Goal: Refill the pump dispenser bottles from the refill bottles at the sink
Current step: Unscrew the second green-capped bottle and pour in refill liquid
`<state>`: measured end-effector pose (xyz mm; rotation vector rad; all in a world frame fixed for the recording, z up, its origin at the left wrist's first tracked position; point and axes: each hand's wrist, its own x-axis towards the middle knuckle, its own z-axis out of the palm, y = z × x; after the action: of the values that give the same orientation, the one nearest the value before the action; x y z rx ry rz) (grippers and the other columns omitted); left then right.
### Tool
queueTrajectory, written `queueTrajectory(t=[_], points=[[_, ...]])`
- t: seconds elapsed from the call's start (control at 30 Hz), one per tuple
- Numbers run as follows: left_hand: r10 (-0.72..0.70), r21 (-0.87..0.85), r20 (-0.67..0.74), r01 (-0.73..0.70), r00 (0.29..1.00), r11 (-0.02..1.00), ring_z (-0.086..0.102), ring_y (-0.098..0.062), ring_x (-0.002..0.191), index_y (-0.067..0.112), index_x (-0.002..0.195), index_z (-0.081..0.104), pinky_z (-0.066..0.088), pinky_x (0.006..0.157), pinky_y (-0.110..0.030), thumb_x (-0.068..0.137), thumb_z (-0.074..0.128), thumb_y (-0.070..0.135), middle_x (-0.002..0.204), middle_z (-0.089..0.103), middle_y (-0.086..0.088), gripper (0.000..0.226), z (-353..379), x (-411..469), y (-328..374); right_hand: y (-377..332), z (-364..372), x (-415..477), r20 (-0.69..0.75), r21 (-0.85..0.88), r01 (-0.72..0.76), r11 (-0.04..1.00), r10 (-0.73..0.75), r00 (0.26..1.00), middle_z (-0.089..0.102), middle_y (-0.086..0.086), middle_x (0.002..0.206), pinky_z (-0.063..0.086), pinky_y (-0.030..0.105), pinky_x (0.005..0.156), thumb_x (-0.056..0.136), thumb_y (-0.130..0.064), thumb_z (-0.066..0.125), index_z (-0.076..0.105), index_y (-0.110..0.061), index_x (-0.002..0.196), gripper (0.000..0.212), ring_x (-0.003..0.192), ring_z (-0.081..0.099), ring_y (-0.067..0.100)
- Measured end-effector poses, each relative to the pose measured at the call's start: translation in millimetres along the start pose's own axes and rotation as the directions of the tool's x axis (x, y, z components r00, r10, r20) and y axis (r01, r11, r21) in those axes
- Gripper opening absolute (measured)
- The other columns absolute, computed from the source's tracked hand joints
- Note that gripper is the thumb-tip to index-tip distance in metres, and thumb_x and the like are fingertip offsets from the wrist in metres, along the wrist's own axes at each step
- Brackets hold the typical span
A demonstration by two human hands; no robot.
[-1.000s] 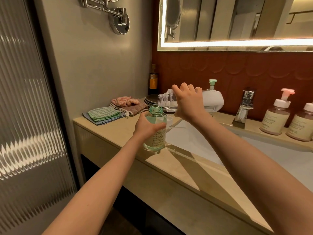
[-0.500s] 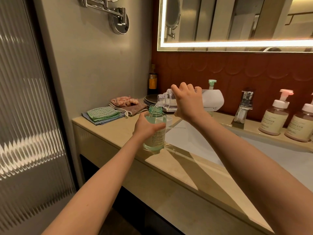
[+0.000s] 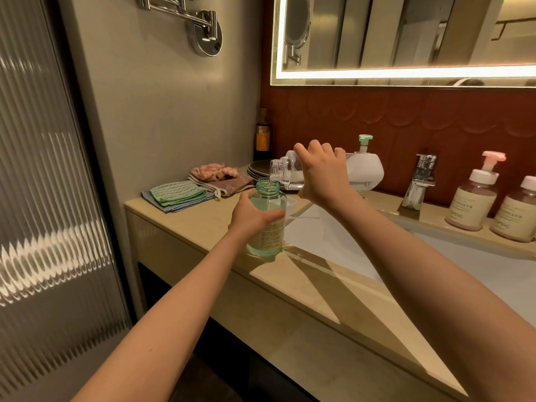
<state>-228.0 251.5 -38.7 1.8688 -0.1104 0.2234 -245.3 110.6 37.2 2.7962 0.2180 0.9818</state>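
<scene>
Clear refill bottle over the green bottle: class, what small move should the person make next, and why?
Probably tip the clear plastic refill bottle a little further: the right hand holds its mouth above the open neck of the green-tinted dispenser bottle, which the left hand grips upright on the beige counter.

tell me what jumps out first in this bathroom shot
The two hands mid-counter: the left hand grips an open green bottle standing beside the sink, while the right hand tips a clear refill bottle so its mouth sits just over the green neck. Above, the lit mirror glows; two pump bottles stand far right.
</scene>
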Motion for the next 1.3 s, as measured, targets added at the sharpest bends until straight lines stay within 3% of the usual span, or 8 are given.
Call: queueTrajectory(t=[0.33,1.3], points=[[0.007,0.007,0.007,-0.007,1.000,1.000,0.049,-0.025,0.118,0.011,0.139,0.032,0.044,0.094,-0.038,0.071,0.079,0.027,0.133,0.049,-0.010,0.084,-0.5,-0.8,0.0,-1.3,-1.7,1.2,0.016,0.001,0.006,1.000,-0.006,1.000,0.044,0.011,0.125,0.023,0.051,0.109,0.074,-0.010,0.072,0.035,-0.015,0.134,0.071,0.114,0.043,0.030],[0.009,-0.013,0.003,-0.009,1.000,1.000,0.052,-0.024,0.114,0.011,0.135,0.035,0.046,0.093,-0.038,0.069,0.080,0.025,0.128,0.053,-0.009,0.081,1.4,4.3,-4.9,-1.4,2.7,2.3,-0.008,0.006,0.007,1.000,-0.007,1.000,0.046,0.012,0.122,0.025,0.052,0.108,0.072,-0.009,0.073,0.038,-0.014,0.131,0.069,0.112,0.045,0.031]])
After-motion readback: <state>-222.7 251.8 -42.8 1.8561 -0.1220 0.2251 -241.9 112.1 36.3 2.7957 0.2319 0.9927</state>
